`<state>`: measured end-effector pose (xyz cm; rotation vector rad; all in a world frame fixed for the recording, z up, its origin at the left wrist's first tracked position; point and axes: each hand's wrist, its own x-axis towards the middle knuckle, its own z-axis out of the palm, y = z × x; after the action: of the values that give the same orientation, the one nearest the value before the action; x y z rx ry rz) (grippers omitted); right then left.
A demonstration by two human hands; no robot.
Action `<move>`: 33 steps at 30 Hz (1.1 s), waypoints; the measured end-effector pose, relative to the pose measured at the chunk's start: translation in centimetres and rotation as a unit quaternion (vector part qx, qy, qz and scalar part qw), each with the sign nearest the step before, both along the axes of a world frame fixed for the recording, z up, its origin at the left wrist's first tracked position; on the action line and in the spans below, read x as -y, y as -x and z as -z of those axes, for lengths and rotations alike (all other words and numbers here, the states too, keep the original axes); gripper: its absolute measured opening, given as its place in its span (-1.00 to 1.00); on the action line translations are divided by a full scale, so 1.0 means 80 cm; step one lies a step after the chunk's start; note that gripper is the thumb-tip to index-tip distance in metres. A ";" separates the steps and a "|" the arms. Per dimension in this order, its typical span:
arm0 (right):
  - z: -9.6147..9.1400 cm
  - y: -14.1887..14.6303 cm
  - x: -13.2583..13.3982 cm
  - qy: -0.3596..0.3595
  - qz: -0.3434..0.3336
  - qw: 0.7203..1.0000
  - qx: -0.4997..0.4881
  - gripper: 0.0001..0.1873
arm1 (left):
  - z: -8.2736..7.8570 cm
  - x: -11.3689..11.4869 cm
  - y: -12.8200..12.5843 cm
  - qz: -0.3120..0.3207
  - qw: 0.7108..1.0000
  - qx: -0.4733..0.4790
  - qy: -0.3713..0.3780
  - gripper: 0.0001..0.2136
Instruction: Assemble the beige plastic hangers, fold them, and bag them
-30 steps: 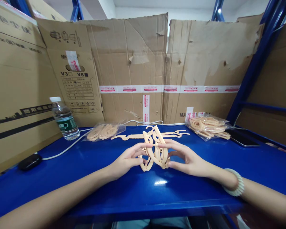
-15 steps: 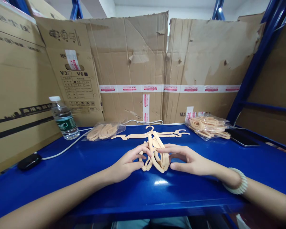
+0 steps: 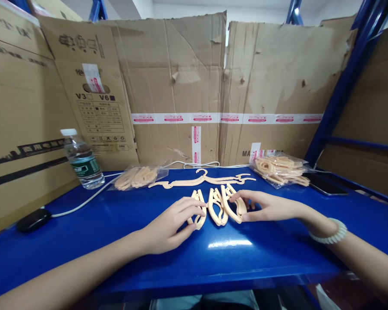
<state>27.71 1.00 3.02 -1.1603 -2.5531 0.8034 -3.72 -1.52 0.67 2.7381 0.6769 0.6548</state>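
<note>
Three cream folded travel hangers lie side by side on the blue table [image 3: 168, 267]. My left hand [image 3: 173, 224] has its fingers and thumb closed around the left folded hanger [image 3: 198, 220], partly covering it. The middle folded hanger [image 3: 212, 211] lies between my hands, its lower end pointing toward me. On the right, my right hand [image 3: 265, 206] grips the right folded hanger [image 3: 228, 204] between fingers and thumb. Just behind them an unfolded hanger [image 3: 189, 182] lies flat, hook away from me.
Bagged cream hangers [image 3: 136, 177] lie back left, and a bigger bagged pile [image 3: 280, 170] back right beside a phone [image 3: 328, 186]. A water bottle [image 3: 86, 165], a black mouse-like object [image 3: 34, 219] and a white cable [image 3: 84, 201] are left. Cardboard sheets [image 3: 177, 94] wall the back.
The folded hangers were bunched together and tilted up between my hands. Now they are spread apart in a row, with my right hand moved to the right.
</note>
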 end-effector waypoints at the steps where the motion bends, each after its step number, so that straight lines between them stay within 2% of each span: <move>1: 0.000 0.002 0.001 -0.008 -0.009 1.000 0.011 -0.40 | -0.001 0.001 0.000 0.000 1.000 -0.022 -0.002 -0.68; 5: 0.002 0.001 -0.001 -0.040 -0.027 0.998 0.031 -0.44 | -0.003 0.006 0.000 0.010 0.992 -0.128 0.014 -0.52; 8: 0.000 -0.009 -0.005 -0.039 -0.028 0.997 0.058 -0.46 | -0.004 0.008 0.000 0.019 0.984 -0.173 0.035 -0.47; 11: -0.003 -0.020 -0.006 -0.027 -0.034 0.995 0.086 -0.46 | -0.003 0.009 0.000 0.018 0.983 -0.177 0.037 -0.46; 16: -0.005 -0.033 -0.007 -0.013 -0.008 0.993 0.117 -0.41 | -0.002 0.007 -0.002 0.004 0.983 -0.179 0.029 -0.46; 25: -0.007 -0.026 -0.004 -0.025 0.002 0.995 0.101 -0.31 | 0.000 0.007 -0.001 -0.003 0.985 -0.173 0.017 -0.47; 27: -0.006 -0.021 -0.002 -0.064 0.030 0.992 0.102 -0.34 | 0.002 0.007 -0.001 -0.016 0.986 -0.165 0.005 -0.48; 29: -0.004 -0.011 0.001 -0.150 0.052 0.985 0.075 -0.45 | 0.003 0.007 -0.004 -0.029 0.987 -0.155 -0.009 -0.49; 31: 0.000 0.002 0.004 -0.229 0.021 0.972 0.048 -0.63 | 0.004 0.008 -0.008 -0.027 0.988 -0.152 -0.017 -0.47; 33: 0.004 0.015 0.008 -0.274 -0.047 0.959 0.056 -0.75 | 0.003 0.009 -0.013 -0.004 0.987 -0.157 -0.017 -0.42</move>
<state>26.48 0.36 2.71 -0.9251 -2.6769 0.0221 -2.68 -2.23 0.45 2.9005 0.7483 0.2376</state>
